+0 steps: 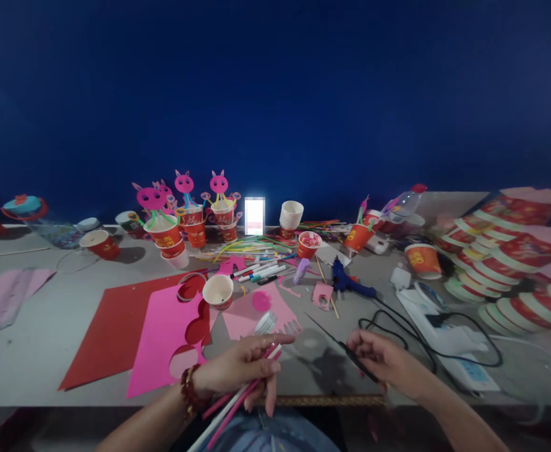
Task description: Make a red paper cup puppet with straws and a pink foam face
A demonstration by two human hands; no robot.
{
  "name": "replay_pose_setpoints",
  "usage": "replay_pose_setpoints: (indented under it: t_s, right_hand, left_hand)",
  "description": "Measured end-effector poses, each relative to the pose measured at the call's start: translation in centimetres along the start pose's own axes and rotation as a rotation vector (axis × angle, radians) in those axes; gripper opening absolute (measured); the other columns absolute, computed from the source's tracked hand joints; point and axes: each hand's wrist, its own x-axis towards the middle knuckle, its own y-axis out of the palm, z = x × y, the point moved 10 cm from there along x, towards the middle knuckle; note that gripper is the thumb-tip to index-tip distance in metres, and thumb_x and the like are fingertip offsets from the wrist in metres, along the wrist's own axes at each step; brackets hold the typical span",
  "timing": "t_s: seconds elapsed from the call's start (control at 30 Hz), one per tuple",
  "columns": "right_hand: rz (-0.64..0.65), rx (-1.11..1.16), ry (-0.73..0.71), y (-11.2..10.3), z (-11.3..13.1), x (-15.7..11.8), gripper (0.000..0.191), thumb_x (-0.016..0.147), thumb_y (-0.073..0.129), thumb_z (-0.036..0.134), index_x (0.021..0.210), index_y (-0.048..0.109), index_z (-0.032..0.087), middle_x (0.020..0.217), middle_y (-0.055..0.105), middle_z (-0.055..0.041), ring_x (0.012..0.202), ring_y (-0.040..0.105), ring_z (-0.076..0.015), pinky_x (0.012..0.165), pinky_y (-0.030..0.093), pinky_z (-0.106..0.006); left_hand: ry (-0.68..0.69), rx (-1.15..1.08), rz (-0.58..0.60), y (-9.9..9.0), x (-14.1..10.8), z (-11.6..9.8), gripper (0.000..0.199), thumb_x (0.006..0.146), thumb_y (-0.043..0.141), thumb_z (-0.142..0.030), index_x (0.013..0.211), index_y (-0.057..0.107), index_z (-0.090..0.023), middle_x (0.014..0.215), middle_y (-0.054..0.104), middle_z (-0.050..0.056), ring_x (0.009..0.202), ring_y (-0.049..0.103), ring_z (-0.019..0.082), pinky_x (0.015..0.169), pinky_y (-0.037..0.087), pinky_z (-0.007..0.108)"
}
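My left hand (251,364), with a beaded bracelet on its wrist, is closed around a few pink and white pipe cleaners (231,414) over the table's front edge. Their lower ends hang toward my lap, and the short upper ends poke out past my fingers. To the right, my right hand (374,355) grips dark-handled scissors (351,355), the thin blade pointing up and left. The hands are apart, and the blade does not touch the pipe cleaners. Just beyond my left hand lie a white plastic fork (266,323) and light pink paper (242,314) with a bright pink disc (262,301).
Red paper (110,326) and cut magenta paper (150,339) lie left, beside a paper cup (218,292). A blue glue gun (351,282) trails its cord to a power strip (464,358). Pink-headed cup figures (162,229) stand behind; stacked cups (515,251) lean right.
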Motion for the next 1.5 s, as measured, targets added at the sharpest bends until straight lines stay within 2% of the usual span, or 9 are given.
replay_pose_setpoints:
  t_s: [0.07, 0.17, 0.3, 0.5, 0.7, 0.97, 1.13, 1.33, 1.5]
  right_hand:
    - [0.147, 0.101, 0.022, 1.7, 0.6, -0.5, 0.03, 0.076, 0.068, 0.043, 0.08, 0.048, 0.021, 0.066, 0.059, 0.0038, 0.052, 0.053, -0.0095, 0.044, 0.037, -0.017]
    - [0.321, 0.097, 0.051, 3.9, 1.6, -0.9, 0.023, 0.069, 0.071, 0.028, 0.074, 0.051, 0.019, 0.06, 0.061, 0.0037, 0.048, 0.053, -0.0076, 0.043, 0.032, -0.015]
    - [0.423, 0.068, 0.085, 5.0, 2.5, -0.4, 0.012, 0.067, 0.063, 0.018, 0.076, 0.056, 0.018, 0.06, 0.064, 0.0033, 0.047, 0.054, -0.0078, 0.043, 0.032, -0.014]
    - [0.526, 0.052, 0.028, 6.0, 3.6, 0.6, 0.011, 0.066, 0.06, 0.017, 0.076, 0.055, 0.018, 0.06, 0.064, 0.0055, 0.048, 0.054, -0.0075, 0.044, 0.035, -0.014]
    - [0.579, 0.079, 0.067, 6.8, 3.7, 1.1, 0.013, 0.067, 0.067, 0.022, 0.075, 0.059, 0.016, 0.059, 0.063, 0.0052, 0.046, 0.054, -0.0066, 0.042, 0.035, -0.013]
    - [0.606, 0.1, 0.054, 7.5, 3.3, 1.7, 0.035, 0.06, 0.084, 0.036, 0.068, 0.056, 0.016, 0.053, 0.058, 0.0085, 0.043, 0.047, -0.0045, 0.041, 0.032, -0.013]
    - [0.593, 0.167, 0.056, 7.5, 2.3, 2.1, 0.035, 0.06, 0.083, 0.038, 0.069, 0.056, 0.017, 0.05, 0.058, 0.0086, 0.039, 0.044, -0.0042, 0.037, 0.03, -0.012]
    - [0.515, 0.206, 0.065, 7.3, -0.8, 3.6, 0.035, 0.062, 0.079, 0.041, 0.065, 0.053, 0.018, 0.047, 0.054, 0.0083, 0.036, 0.043, -0.0045, 0.034, 0.027, -0.013]
    - [0.426, 0.182, 0.071, 6.2, -2.8, 4.0, 0.04, 0.065, 0.076, 0.048, 0.065, 0.048, 0.02, 0.046, 0.049, 0.0094, 0.035, 0.039, -0.004, 0.036, 0.024, -0.015]
  left_hand:
    - [-0.022, 0.001, 0.049, 0.2, -0.1, -0.2, 0.067, 0.094, 0.059, -0.049, 0.151, 0.036, -0.023, 0.06, 0.072, 0.0, 0.031, 0.047, 0.006, 0.036, 0.033, 0.014]
    - [-0.069, 0.013, 0.093, 0.5, -0.3, -0.6, 0.065, 0.094, 0.06, -0.047, 0.151, 0.038, -0.024, 0.057, 0.07, -0.002, 0.031, 0.047, 0.006, 0.037, 0.034, 0.014]
    - [-0.145, 0.03, 0.137, 1.2, -0.7, -1.0, 0.067, 0.091, 0.063, -0.05, 0.149, 0.041, -0.026, 0.054, 0.068, -0.004, 0.031, 0.046, 0.008, 0.036, 0.035, 0.016]
    - [-0.243, 0.066, 0.148, 1.2, -1.2, -0.3, 0.07, 0.086, 0.067, -0.055, 0.146, 0.045, -0.026, 0.056, 0.068, -0.004, 0.033, 0.046, 0.009, 0.034, 0.033, 0.017]
    - [-0.292, 0.053, 0.215, 2.2, -0.9, -0.5, 0.06, 0.085, 0.067, -0.055, 0.135, 0.056, -0.024, 0.056, 0.067, -0.003, 0.032, 0.046, 0.01, 0.033, 0.034, 0.018]
    - [-0.386, 0.046, 0.237, 2.9, -0.9, -0.6, 0.046, 0.08, 0.074, -0.049, 0.114, 0.067, -0.019, 0.052, 0.068, 0.0, 0.029, 0.047, 0.013, 0.03, 0.035, 0.021]
    - [-0.405, 0.069, 0.27, 2.3, -0.5, 0.0, 0.047, 0.085, 0.072, -0.044, 0.123, 0.063, -0.019, 0.054, 0.068, -0.002, 0.031, 0.05, 0.012, 0.031, 0.037, 0.019]
    - [-0.303, 0.068, 0.408, 1.1, 1.7, 1.6, 0.061, 0.09, 0.067, -0.045, 0.141, 0.05, -0.018, 0.051, 0.066, -0.004, 0.031, 0.048, 0.01, 0.033, 0.037, 0.017]
    - [-0.294, 0.078, 0.313, -0.8, 3.2, 3.6, 0.062, 0.088, 0.068, -0.047, 0.141, 0.051, -0.021, 0.05, 0.065, -0.004, 0.031, 0.045, 0.009, 0.034, 0.033, 0.017]
